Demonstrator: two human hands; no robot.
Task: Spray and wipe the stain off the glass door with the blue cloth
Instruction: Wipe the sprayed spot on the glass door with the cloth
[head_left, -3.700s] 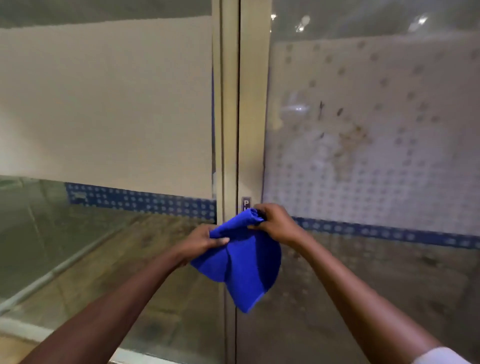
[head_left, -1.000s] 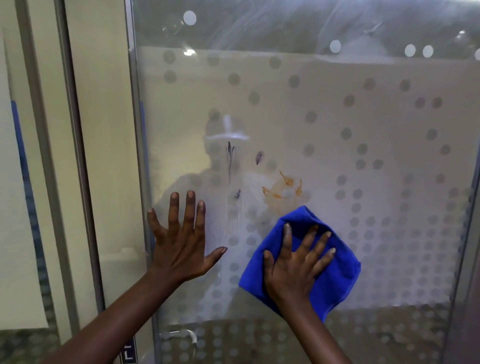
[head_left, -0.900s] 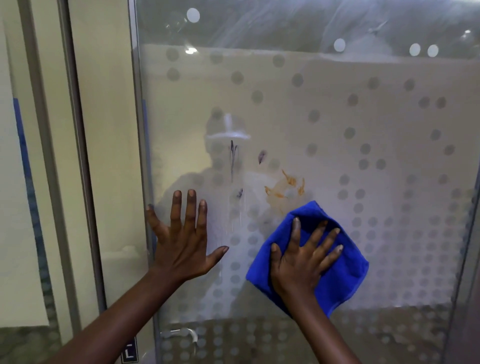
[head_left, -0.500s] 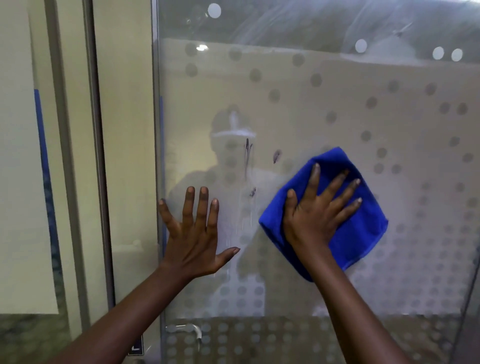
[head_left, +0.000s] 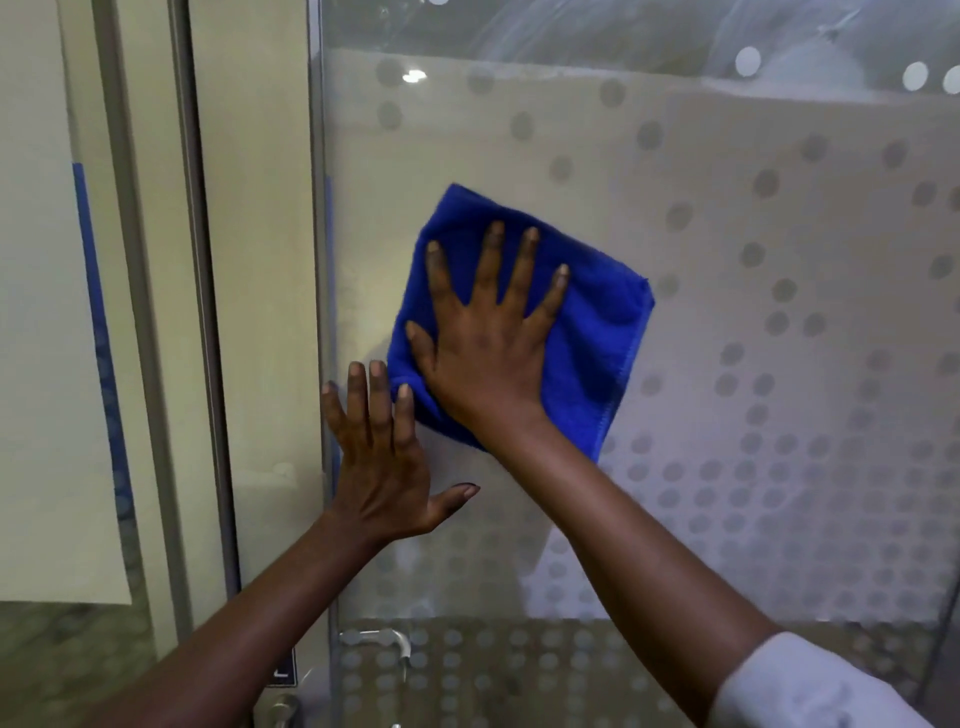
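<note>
Right hand (head_left: 488, 358), fingers splayed, pins blue cloth (head_left: 587, 332) flat to glass door (head_left: 727, 364) left of centre for even wiping pressure, no stain visible around it, while left hand (head_left: 382, 467), fingers open, braces just below-left, fingertips at cloth's edge.

One head-worn wide-angle view, facing the glass door (head_left: 727, 312) square-on and tipped slightly down, close enough that both forearms reach in from the bottom edge. The door frame (head_left: 202, 364) runs up the left side, the door handle (head_left: 382, 642) sits low.
</note>
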